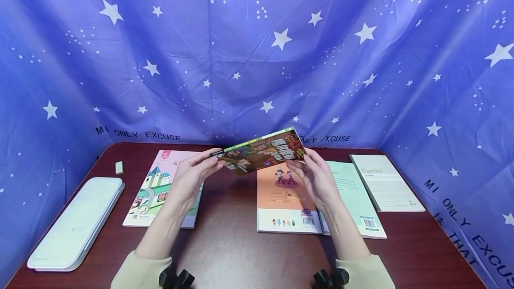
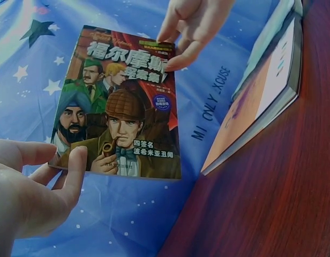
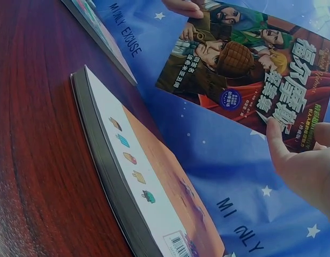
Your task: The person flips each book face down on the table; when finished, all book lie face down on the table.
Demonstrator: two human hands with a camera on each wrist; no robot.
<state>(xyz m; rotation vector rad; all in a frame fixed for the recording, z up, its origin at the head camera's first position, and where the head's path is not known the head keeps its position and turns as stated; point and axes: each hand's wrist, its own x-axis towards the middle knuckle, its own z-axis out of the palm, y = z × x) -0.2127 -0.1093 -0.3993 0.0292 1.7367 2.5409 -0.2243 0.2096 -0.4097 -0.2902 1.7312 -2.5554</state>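
Observation:
Both hands hold a paperback book up over the far part of the table, tilted, its right end higher in the head view. Its cover shows a man in a deerstalker with a pipe, other figures and large Chinese characters. My left hand pinches one end, thumb on the cover and fingers behind, as the left wrist view shows. The opposite end is pinched by my right hand, its thumb lying on the cover near the title in the right wrist view.
Below the right hand lie an orange-and-white book and a pale green book, with a Gambit notebook farther right. On the left are a pink castle book, a white case and an eraser. A starry blue curtain hangs behind.

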